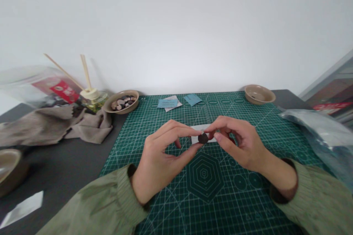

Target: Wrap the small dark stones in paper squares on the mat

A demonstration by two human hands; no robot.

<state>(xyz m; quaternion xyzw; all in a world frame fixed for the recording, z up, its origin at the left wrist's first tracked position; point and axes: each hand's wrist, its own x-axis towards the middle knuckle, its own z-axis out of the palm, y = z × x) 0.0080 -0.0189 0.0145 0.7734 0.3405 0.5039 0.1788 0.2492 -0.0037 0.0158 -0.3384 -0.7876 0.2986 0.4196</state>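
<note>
Above the cutting mat (pixel 204 198), a small dark round disc (pixel 203 138) is pinched by my left hand (pixel 168 154), between thumb and index fingertip. My right hand (pixel 239 141) meets the disc's upper right edge with its fingertips, index and thumb curled close together. Whether something thin sits between those right fingers is too small to tell. Behind both hands lies a white piece of paper (pixel 194 140) on the mat, partly covered by the fingers.
A bowl of small round discs (pixel 124 102) stands at the back left, near a reed diffuser (pixel 93 99) and a grey-brown cloth (pixel 55 125). Blue paper slips (pixel 167 103) lie at the mat's back. Another bowl (pixel 259 94) is back right; a clear plastic bag (pixel 317 125) lies at right.
</note>
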